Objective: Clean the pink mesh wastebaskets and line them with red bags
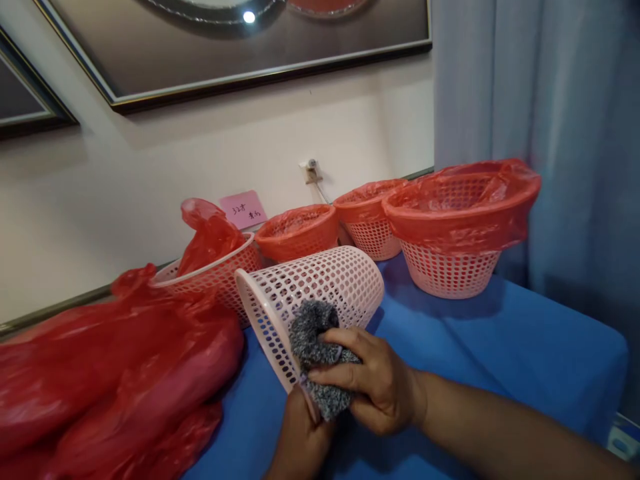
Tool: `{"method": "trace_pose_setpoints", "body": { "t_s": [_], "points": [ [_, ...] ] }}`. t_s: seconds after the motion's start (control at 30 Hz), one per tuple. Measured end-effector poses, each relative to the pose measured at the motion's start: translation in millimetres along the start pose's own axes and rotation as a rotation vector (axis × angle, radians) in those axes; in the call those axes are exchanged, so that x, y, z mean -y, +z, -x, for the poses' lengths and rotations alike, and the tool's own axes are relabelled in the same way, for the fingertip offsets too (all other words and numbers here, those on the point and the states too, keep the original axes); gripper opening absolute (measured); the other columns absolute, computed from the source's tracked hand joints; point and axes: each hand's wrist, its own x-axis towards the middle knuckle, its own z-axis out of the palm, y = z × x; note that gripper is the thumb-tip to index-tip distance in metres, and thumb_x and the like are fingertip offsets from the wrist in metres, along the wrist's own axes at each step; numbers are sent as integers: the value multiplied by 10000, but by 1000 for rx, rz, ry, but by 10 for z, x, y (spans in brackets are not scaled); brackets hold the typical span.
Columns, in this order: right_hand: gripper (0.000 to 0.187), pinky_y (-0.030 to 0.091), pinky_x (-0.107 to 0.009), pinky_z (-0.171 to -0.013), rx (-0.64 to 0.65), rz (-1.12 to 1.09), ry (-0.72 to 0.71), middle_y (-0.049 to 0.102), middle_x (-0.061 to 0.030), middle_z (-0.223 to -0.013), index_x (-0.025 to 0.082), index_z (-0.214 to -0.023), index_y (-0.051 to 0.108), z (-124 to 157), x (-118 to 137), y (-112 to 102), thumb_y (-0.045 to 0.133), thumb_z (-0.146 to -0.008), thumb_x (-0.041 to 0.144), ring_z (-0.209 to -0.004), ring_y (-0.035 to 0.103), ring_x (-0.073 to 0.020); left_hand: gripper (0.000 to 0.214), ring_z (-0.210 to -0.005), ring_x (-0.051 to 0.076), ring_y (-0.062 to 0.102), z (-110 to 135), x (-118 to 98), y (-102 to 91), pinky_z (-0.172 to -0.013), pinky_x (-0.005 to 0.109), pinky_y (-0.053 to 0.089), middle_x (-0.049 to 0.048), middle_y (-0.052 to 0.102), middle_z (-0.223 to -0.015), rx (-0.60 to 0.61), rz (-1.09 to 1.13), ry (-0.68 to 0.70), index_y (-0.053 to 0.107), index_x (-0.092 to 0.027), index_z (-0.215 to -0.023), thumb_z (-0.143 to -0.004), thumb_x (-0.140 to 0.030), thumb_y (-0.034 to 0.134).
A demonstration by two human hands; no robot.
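Tipped basket (330, 280) lying eleven o'clock from right hand (377, 377), base (375, 275) pointing two; fingers (340, 376) clutching cloth (310, 333), left hand (303, 437) gripping rim (274, 317).

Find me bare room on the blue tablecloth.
Widest patch: the right side of the blue tablecloth, between the rightmost basket and the right forearm. Narrower: a strip between the red bags and left hand. Crowded: behind the tipped basket, where others stand close together.
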Motion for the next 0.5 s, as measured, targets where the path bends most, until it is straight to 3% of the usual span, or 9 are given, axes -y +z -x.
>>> {"method": "trace_pose_setpoints", "body": {
  "t_s": [0.1,0.17,0.27,0.37,0.43,0.5],
  "points": [
    [595,587,-410,-929,37,37,-33,566,-110,-1413,220,-1314,636,4,-41,11,551,-727,165,-1080,648,-242,367,-1023,320,769,80,21,-63,-892,386,637,100,815,-1106,-174,70,-32,777,-185,-1113,-829,-416,762],
    [586,575,-435,-980,-1,91,54,563,-113,-1432,227,-1313,651,32,-189,-14,545,-740,160,-1149,639,-260,427,-1098,321,748,112,52,-79,-986,409,601,115,798,-1177,-247,82,-86,765,-177,-1187,-875,-467,732],
    [529,505,-496,-1105,-234,220,459,558,-115,-1450,250,-1295,688,79,-542,-131,532,-799,154,-1313,580,-294,456,-1215,323,701,124,120,-67,-1127,448,507,120,768,-1271,-258,66,-120,758,-184,-1240,-910,-493,696],
    [417,475,-545,-1137,-455,261,817,632,-120,-1309,244,-1225,735,94,-847,-283,560,-847,238,-1243,627,-307,452,-1222,339,695,121,210,-48,-1133,464,500,126,780,-1238,-223,30,-63,779,-186,-1210,-887,-495,711],
    [406,460,-558,-1149,-483,249,837,639,-118,-1284,243,-1232,731,83,-858,-316,569,-860,264,-1230,635,-307,436,-1209,343,700,120,250,-41,-1108,468,520,132,785,-1216,-181,2,-19,780,-185,-1214,-892,-469,702],
    [462,445,-544,-1165,-390,229,666,582,-117,-1402,259,-1299,693,67,-678,-255,553,-861,213,-1324,581,-306,418,-1182,338,711,117,249,-38,-1079,466,540,130,781,-1224,-139,-34,35,772,-191,-1235,-906,-433,684]
  ]
}}
